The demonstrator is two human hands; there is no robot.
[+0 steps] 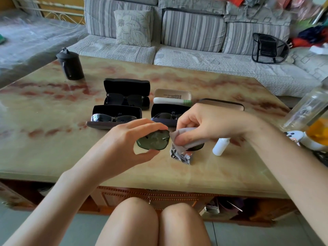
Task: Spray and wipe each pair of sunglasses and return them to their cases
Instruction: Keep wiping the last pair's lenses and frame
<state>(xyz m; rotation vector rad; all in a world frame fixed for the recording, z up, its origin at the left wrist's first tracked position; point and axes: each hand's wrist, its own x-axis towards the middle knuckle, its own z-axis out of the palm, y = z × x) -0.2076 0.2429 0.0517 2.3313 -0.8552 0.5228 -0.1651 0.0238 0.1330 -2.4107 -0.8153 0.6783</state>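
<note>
The room is bright with soft, even daylight. The glossy table (pixel 53 103) carries a pale sheen on its left part, and the covered surface (pixel 35 38) at far left looks washed out and hazy. Shadows are weak and have soft edges; only the space under the table is really dark. The green lens of the sunglasses (pixel 153 140) gives a faint reflection. The middle is sharp. Toward the edges the picture bends, the sofa (pixel 193 31) curves, and the glass jar (pixel 308 107) and the colourful pile (pixel 310 34) at right are smeared.
</note>
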